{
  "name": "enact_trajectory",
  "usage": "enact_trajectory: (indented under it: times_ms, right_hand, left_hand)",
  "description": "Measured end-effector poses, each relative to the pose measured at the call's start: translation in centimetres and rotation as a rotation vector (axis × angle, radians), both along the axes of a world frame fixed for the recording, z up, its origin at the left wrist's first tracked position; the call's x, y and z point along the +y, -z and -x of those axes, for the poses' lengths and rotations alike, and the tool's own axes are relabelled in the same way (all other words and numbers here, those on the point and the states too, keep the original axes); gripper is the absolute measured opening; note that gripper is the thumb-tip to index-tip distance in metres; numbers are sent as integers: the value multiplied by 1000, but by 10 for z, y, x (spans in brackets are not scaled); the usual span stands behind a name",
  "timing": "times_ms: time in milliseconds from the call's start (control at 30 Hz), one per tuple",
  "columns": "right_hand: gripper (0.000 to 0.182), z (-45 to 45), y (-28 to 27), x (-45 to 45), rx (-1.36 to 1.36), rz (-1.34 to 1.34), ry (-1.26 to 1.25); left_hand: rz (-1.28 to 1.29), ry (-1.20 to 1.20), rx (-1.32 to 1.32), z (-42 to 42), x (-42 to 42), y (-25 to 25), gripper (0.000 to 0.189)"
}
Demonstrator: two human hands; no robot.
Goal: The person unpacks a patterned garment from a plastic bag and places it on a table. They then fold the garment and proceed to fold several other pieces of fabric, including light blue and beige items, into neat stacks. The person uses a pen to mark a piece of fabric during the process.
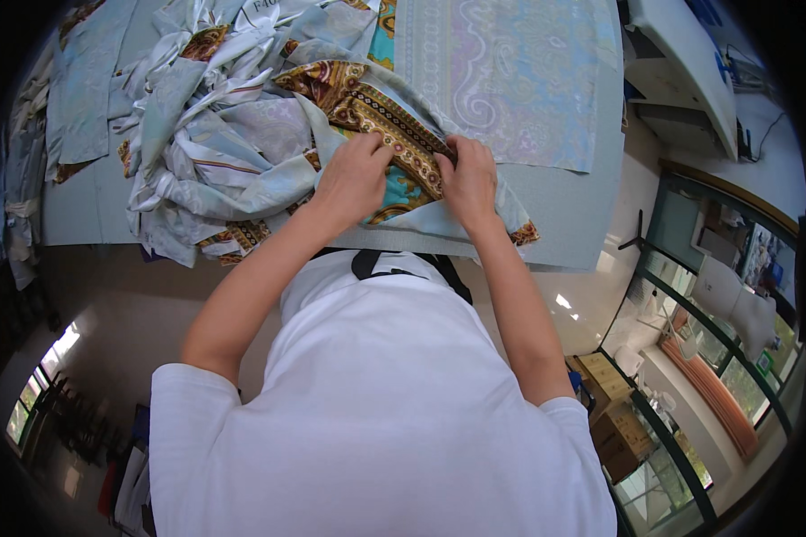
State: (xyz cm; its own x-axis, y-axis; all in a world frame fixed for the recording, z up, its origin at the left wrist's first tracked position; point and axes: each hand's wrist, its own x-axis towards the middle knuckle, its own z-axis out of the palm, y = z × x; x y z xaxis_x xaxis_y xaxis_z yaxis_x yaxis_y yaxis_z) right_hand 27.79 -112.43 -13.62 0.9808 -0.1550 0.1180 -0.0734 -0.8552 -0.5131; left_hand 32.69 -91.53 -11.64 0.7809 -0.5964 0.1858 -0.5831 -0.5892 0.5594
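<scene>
My left hand (354, 176) and my right hand (469, 180) both pinch a printed fabric piece (403, 141) with an ornate brown, gold and turquoise border, over the front part of the table. The strip of border runs slantwise between them, its pale reverse side folded up below. Left of my left hand lies a heap of knotted, twisted pale-blue fabric (221, 134), with patterned corners showing. Beyond my right hand, a pale paisley fabric panel (510, 80) is spread flat. The fingertips of both hands are partly hidden by the cloth.
The grey-blue table (571, 221) ends just before my waist. More fabric (84, 101) lies at its left end, and bundled cloth (23, 208) hangs beyond. A white machine or panel (692, 74) stands to the right. Cardboard boxes (618, 429) are on the floor at lower right.
</scene>
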Motion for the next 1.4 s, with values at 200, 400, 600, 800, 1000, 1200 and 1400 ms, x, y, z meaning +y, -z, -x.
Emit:
enact_trajectory:
  times_ms: [200, 400, 600, 800, 1000, 1200, 1400]
  right_hand:
    - [10, 23, -7, 4, -61, -27, -287]
    - [10, 67, -6, 23, 102, -325, -383]
    - [14, 35, -3, -6, 141, -353, 87]
    - [17, -11, 8, -3, -44, -146, -87]
    - [14, 7, 12, -9, 14, -227, -360]
    - [23, -13, 11, -10, 73, -246, -174]
    - [26, -40, 6, 10, 6, -26, -147]
  left_hand:
    - [-142, -286, 258, 7, 18, 11, 23]
    - [68, -561, 602, 12, 14, 9, 49]
    - [56, -663, 466, 7, -2, 26, 68]
    - [-68, -767, 493, 9, -5, 27, 58]
    - [-115, -993, 479, 40, 20, 10, 52]
    - [-285, -708, -44, 48, -3, -6, 41]
    - [-241, -250, -142, 25, -34, 20, 47]
